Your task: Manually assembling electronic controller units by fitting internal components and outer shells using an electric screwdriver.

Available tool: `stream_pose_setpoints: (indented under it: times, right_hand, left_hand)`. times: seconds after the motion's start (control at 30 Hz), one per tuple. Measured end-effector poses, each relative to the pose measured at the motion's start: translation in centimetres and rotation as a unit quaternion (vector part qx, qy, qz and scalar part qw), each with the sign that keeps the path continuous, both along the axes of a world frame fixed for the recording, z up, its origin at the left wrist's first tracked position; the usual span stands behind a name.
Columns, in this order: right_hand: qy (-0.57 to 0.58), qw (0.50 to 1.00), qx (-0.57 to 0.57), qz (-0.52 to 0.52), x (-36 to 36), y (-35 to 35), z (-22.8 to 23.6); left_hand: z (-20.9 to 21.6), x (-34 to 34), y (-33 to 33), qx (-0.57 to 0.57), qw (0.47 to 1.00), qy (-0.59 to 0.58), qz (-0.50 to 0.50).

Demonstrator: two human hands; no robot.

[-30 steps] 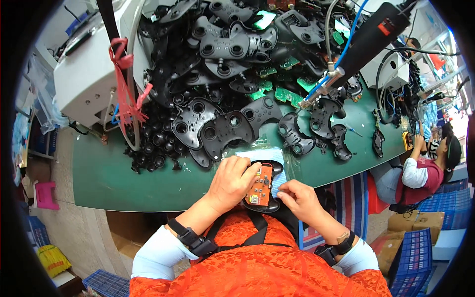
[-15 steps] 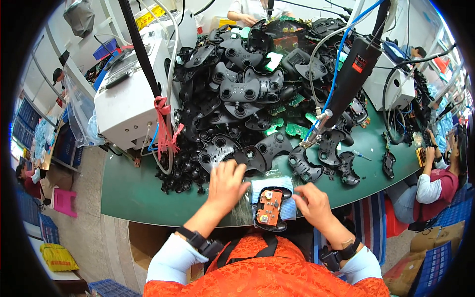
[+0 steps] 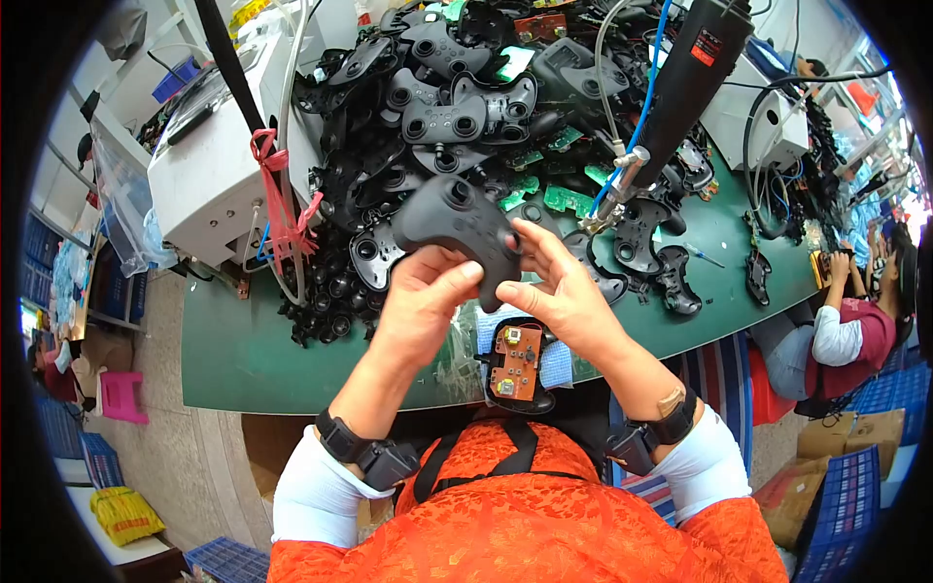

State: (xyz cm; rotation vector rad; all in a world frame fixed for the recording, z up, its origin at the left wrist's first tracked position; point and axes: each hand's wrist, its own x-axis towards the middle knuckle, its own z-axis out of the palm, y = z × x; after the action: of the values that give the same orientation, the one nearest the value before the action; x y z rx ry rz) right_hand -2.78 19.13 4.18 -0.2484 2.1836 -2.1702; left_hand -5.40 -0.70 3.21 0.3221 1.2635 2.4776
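Holding a black controller shell [image 3: 466, 225] in the air above a green bench [image 3: 282, 374], outer face up, between two bare hands. Gripping the near edge with the left hand [image 3: 423, 296], thumb pressed on top, fingers curled underneath and closed around the plastic. Reaching the shell's right side with the right hand [image 3: 564, 291], thumb and forefinger well apart, forefinger by a stick opening, thumb tip at the lower handle; cannot tell whether gripping firmly there. Slanting the shell's long axis from far left to near right. Having an open controller half [image 3: 530, 402] with an orange circuit board [image 3: 515, 360] just below the fingers, toward the orange-clad body [image 3: 525, 515], on a blue cloth [image 3: 557, 367] at the bench's near edge. Running mostly away from the body along its length, so not lined up with the held shell. Nearest to the board: the right hand, by its thumb. Farther across the bench: a heap of black controller parts [image 3: 457, 117], loose green boards [image 3: 569, 199] and, to the right, a hanging black tool [image 3: 695, 78].
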Motion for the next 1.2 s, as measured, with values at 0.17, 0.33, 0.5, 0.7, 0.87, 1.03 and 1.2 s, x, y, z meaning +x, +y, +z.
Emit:
stream_pose_setpoints:
  times: [0.17,0.33,0.5,0.7,0.87,1.03,1.2]
  right_hand:
    - [-0.064,0.997,-0.031,0.037,0.7,-0.1,2.5]
    - [-0.064,0.997,0.004,-0.033,2.4,1.7,0.8]
    - [-0.068,0.993,0.039,-0.093,4.1,5.1,-2.9]
    - [-0.187,0.978,-0.037,-0.090,6.9,6.2,-5.2]
    - [-0.221,0.960,-0.145,-0.096,8.2,7.4,-6.0]
    - [-0.216,0.952,-0.192,-0.097,8.6,7.1,-6.2]
    - [-0.217,0.955,-0.175,-0.103,9.0,7.5,-6.4]
  left_hand:
    - [0.1,2.2,0.1,-0.092,0.995,0.037,-0.028]
    - [-0.4,3.2,-0.7,-0.460,0.874,0.121,-0.102]
    - [-2.8,7.6,-1.4,-0.577,0.778,0.236,-0.078]
    - [-4.1,5.6,-0.9,-0.513,0.837,0.149,-0.117]
    - [-3.8,1.8,-0.3,-0.523,0.791,0.299,-0.105]
    - [-1.5,-0.9,2.1,-0.533,0.751,0.343,-0.186]
    - [0.1,-2.8,3.8,-0.576,0.673,0.328,-0.329]
